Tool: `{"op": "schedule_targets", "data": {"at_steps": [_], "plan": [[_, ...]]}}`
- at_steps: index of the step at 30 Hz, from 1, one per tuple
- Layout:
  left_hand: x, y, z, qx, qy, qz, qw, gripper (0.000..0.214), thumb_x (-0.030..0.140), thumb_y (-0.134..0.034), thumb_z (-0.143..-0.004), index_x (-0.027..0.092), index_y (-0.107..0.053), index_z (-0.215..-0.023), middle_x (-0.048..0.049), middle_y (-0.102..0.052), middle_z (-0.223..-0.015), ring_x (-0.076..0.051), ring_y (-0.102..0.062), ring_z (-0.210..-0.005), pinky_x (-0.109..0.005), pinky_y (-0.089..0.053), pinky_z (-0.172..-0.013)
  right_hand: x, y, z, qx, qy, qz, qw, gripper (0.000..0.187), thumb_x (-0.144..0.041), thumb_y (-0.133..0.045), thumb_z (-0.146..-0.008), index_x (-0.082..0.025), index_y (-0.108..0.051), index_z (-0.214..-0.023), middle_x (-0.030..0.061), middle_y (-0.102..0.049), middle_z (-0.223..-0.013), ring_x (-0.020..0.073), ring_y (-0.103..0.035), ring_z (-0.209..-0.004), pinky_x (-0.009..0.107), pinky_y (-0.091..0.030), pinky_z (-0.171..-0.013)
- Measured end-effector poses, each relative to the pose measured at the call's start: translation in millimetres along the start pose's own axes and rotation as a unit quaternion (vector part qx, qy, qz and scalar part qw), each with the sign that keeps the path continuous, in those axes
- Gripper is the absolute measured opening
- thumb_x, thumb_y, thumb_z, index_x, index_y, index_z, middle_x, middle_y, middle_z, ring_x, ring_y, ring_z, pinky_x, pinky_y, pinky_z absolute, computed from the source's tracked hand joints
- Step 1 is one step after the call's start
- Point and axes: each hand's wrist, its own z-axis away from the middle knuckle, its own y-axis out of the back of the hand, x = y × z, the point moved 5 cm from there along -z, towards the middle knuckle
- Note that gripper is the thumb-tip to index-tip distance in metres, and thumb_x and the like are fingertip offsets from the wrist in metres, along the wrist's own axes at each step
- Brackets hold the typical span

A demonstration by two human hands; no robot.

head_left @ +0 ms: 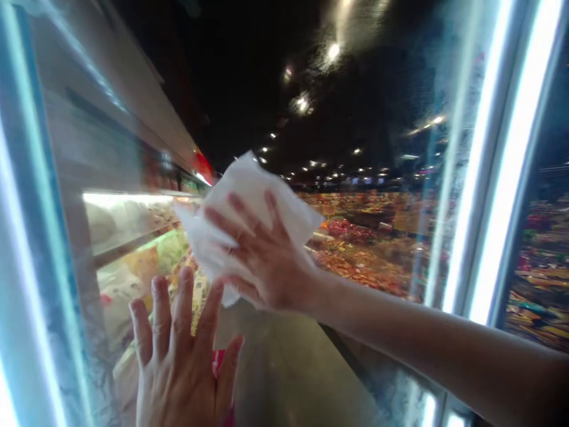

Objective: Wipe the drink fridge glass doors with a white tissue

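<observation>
A glass door pane [373, 332] stands upright before me, with light fog on parts of it. Against it, near the middle of the view, my right hand [267, 255] lies with fingers spread over a thin white cloth [284, 184], pressing it on the glass. The cloth is spread out, with loose corners past the fingertips. Lower left, my left hand [182, 356] is raised with its fingers apart and nothing held, its palm toward the pane; contact with the glass is not clear.
Bright light strips [502, 172] run along the frame on the right, and another glowing strip [40, 237] edges the left. Beyond the glass are a lit shelf case [133, 255], an aisle floor [288, 362] and heaps of colourful goods [368, 255], all blurred.
</observation>
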Motion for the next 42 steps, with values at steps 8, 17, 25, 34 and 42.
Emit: {"op": "schedule_targets", "data": {"at_steps": [8, 17, 25, 34, 42], "plan": [[56.3, -21.1, -33.9, 0.006, -0.023, 0.013, 1.0, 0.087, 0.023, -0.058, -0.093, 0.027, -0.01, -0.165, -0.0019, 0.004, -0.176, -0.032, 0.006, -0.162, -0.052, 0.007, -0.133, 127.9, 36.4, 67.0, 0.099, -0.275, 0.025, 0.956, 0.074, -0.049, -0.032, -0.104, -0.029, 0.0, -0.168, 0.0022, -0.016, -0.175, 0.0372, 0.006, -0.16, 0.078, -0.001, -0.125], [122.6, -49.2, -71.6, 0.033, -0.054, 0.044, 0.997, 0.083, 0.025, -0.054, -0.095, 0.026, -0.009, -0.165, -0.0071, -0.008, -0.176, -0.033, 0.003, -0.162, -0.058, 0.002, -0.132, 183.3, 31.6, 140.7, 0.075, -0.248, 0.035, 0.965, 0.067, -0.051, -0.032, -0.105, -0.03, -0.016, -0.167, 0.0034, -0.014, -0.175, 0.0329, 0.001, -0.162, 0.073, -0.007, -0.128], [166.4, -79.1, -84.1, 0.019, -0.056, 0.027, 0.998, 0.084, 0.027, -0.057, -0.095, 0.027, -0.012, -0.165, -0.0067, -0.006, -0.176, -0.033, 0.003, -0.162, -0.06, 0.001, -0.132, 191.1, 28.0, 199.3, 0.058, -0.154, -0.003, 0.986, 0.079, -0.044, -0.037, -0.106, -0.033, 0.013, -0.166, 0.0081, -0.024, -0.173, 0.0337, -0.001, -0.162, 0.075, -0.007, -0.127], [183.4, -92.8, -67.7, 0.017, -0.054, 0.013, 0.998, 0.079, 0.027, -0.055, -0.097, 0.026, -0.015, -0.165, -0.0082, -0.009, -0.176, -0.037, -0.001, -0.162, -0.065, -0.001, -0.13, 183.4, -0.3, 278.2, 0.135, -0.318, -0.022, 0.938, 0.066, -0.04, -0.035, -0.106, -0.013, -0.019, -0.165, 0.0161, -0.028, -0.17, 0.0332, -0.005, -0.162, 0.071, -0.005, -0.127], [152.6, -87.3, -19.7, 0.0, -0.019, -0.032, 0.999, 0.08, 0.024, -0.055, -0.096, 0.032, -0.014, -0.164, -0.0067, -0.005, -0.176, -0.035, 0.0, -0.162, -0.065, 0.003, -0.129, 35.8, -40.8, 258.9, 0.121, -0.192, -0.041, 0.973, 0.026, -0.03, -0.052, -0.101, -0.016, -0.067, -0.116, 0.0094, -0.038, -0.167, 0.0279, -0.012, -0.162, 0.055, 0.002, -0.132]]}}
